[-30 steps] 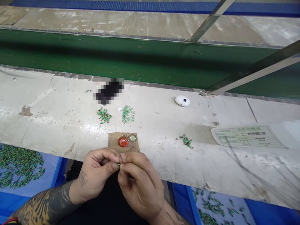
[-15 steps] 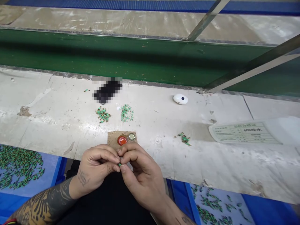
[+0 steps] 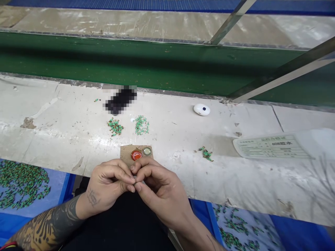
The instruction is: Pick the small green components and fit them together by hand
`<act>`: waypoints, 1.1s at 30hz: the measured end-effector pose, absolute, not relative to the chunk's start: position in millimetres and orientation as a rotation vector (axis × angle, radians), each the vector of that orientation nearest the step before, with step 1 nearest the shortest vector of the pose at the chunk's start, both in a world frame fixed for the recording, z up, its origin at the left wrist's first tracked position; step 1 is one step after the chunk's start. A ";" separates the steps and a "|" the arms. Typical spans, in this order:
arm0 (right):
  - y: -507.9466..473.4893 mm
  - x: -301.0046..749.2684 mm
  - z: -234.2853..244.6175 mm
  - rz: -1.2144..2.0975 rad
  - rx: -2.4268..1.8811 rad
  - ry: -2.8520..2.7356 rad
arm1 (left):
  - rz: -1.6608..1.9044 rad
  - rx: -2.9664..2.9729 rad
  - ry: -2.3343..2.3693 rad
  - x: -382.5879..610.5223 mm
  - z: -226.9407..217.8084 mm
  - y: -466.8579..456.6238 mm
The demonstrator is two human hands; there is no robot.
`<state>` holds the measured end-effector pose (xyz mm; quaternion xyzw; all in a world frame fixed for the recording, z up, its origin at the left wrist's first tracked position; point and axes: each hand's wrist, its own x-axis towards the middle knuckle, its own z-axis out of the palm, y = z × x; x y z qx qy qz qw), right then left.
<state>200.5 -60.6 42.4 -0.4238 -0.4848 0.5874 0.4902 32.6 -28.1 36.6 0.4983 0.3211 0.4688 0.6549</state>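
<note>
My left hand point(image 3: 111, 181) and my right hand point(image 3: 161, 190) meet fingertip to fingertip at the table's front edge. Both are closed in a pinch. A tiny green piece showed between the fingertips a moment ago; the fingers now hide most of it. Just beyond them lies a brown cardboard square point(image 3: 125, 150) bearing a round orange-red dish point(image 3: 136, 155) and a small pale round cap point(image 3: 147, 151). Farther back are a pile of green pieces with dark and orange tips point(image 3: 115, 127) and a pile of lighter green pieces point(image 3: 141, 125).
A small cluster of green pieces point(image 3: 206, 153) lies to the right, near a translucent labelled container point(image 3: 274, 147). A white oval case point(image 3: 201, 109) and a blurred-out black object point(image 3: 120, 100) sit farther back. Blue trays with green pieces point(image 3: 23, 183) point(image 3: 235, 226) flank me below the table.
My fingertips have closed in and the green piece between them is now mostly covered. Both hands shifted only slightly. Blurred dark branching streaks have appeared at the lower right.
</note>
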 end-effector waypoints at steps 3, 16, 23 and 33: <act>-58.6 201.7 44.2 1.468 -1.031 -1.139 | 1.063 1.087 0.771 33.4 33.9 -28.2; -54.1 198.6 42.5 1.525 -1.001 -1.044 | 1.059 0.996 0.734 36.3 23.5 -32.9; -53.9 198.3 45.0 1.543 -0.981 -1.025 | 1.100 1.041 0.676 36.1 25.9 -34.2; -52.2 192.6 49.3 1.470 -1.000 -1.038 | 1.169 1.085 0.719 34.8 24.4 -33.7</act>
